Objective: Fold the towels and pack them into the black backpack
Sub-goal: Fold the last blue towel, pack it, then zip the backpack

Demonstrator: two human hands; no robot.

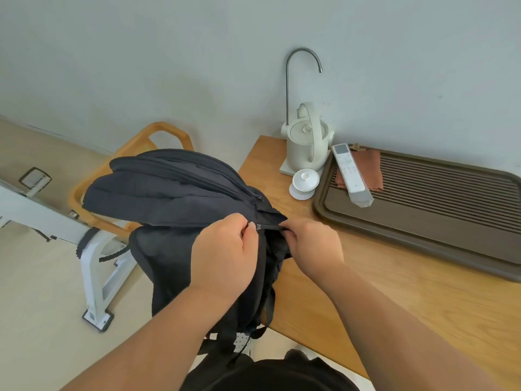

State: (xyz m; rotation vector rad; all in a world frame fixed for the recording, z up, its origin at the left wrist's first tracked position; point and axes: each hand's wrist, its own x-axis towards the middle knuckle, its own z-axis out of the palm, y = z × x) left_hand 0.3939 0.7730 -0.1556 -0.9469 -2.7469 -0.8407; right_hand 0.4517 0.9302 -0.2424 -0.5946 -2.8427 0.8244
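Left hand (225,255) pinching zipper pull (257,227), right hand (313,244) gripping backpack (174,190) — wrists close

matt black woven cloth backpack (174,190); smooth, light matt wood table (394,292); dark brown matt ridged tea tray (423,221); glossy cream kettle (306,148); brushed metal gooseneck spout (293,69); glossy white lidded cup (305,182); rust-brown cloth (369,167).

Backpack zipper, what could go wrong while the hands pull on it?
The backpack sticks out past the table edge, gripped only near the zipper by the left hand and right hand, so it might slip. The white lidded cup stands close by; a hard tug could knock it. Cloth bunched at the zipper could jam it.
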